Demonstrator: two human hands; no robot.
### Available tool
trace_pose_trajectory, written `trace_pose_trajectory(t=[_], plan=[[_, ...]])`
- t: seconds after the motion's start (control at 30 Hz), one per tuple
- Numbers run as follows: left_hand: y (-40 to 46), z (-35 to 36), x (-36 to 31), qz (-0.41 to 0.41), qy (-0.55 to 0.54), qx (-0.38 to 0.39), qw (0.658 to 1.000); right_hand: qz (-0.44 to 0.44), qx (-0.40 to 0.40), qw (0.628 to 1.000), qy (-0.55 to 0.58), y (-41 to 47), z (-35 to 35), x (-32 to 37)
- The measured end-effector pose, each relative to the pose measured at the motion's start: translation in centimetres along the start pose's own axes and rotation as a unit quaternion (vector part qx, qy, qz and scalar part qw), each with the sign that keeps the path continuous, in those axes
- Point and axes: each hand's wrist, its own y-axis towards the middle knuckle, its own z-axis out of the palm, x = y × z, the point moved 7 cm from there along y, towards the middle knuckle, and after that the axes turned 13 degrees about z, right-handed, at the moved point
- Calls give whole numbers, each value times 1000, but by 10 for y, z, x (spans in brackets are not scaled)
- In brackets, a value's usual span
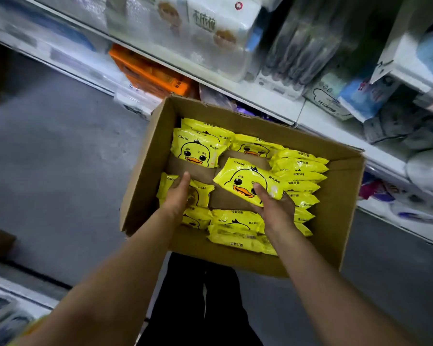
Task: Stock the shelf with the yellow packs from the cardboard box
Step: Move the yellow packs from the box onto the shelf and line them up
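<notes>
- A yellow pack [248,181] with a duck face sits tilted above the middle of the cardboard box [340,196], pinched at its near edge by the right hand [273,206].
- The left hand [178,193] reaches into the box's left side, fingers curled on another yellow pack [200,193]; more packs lie flat and stand in a row on the right.
- The box rests on the grey floor [60,158].
- The white shelf [273,101] runs along the far side, with an orange package [155,73] at its left.
</notes>
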Motion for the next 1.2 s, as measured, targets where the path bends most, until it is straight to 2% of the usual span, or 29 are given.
trace_pose_trajectory(t=[0.13,0.23,0.4,0.57,0.7,0.93,1.1,1.2], plan=[[5,-22,-15,56,171,-122,976,4,-12,1000,8,3,4,-1],[12,-33,-13,75,269,-115,953,7,-5,1000,9,3,11,-2],[26,-36,-1,45,270,-92,957,12,-9,1000,18,6,18,-5],[39,-32,1,3,335,-62,940,11,-21,999,28,10,17,-8],[47,-34,10,-29,348,-60,935,19,-30,999,34,12,16,-10],[37,-36,25,-43,359,-42,931,18,-27,999,40,7,12,-15],[18,-32,12,-14,370,-32,929,9,-23,999,46,-4,4,-17],[1,-24,-6,42,333,-49,941,6,-15,998,62,-15,-4,-13]])
